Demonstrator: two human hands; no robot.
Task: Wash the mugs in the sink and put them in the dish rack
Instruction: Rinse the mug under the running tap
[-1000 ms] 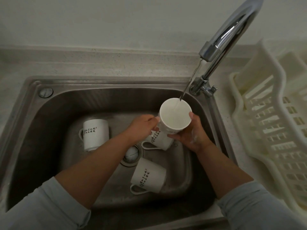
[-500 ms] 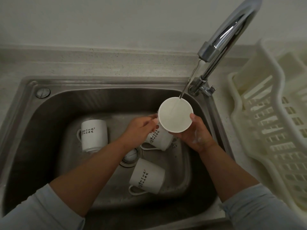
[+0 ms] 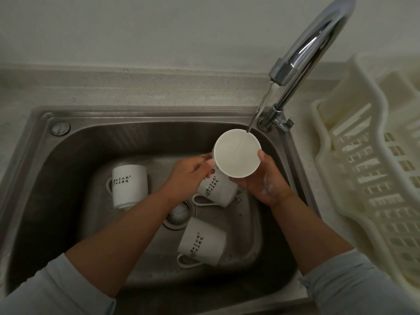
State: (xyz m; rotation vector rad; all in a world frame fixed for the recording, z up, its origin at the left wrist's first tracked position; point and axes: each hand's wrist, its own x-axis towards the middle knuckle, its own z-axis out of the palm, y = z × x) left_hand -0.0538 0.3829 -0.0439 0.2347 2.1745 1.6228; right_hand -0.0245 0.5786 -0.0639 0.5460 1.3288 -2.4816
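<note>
The nine-o'clock mug (image 3: 129, 186) has unreadable black lettering; left hand (image 3: 188, 176) and right hand (image 3: 267, 181) grip the upright mug (image 3: 236, 155) at one o'clock.

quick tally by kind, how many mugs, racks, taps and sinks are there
mugs: 4 (held mug, left mug, middle mug, near mug)
dish rack: 1
faucet: 1
sink: 1
total: 7

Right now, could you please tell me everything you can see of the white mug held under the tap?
The white ceramic-looking mug is held above the steel sink, its round mouth facing the camera, pale inside. A thin water stream from the curved chrome tap runs into it. The left hand holds its left side, and the soapy right hand cups its right.
</note>
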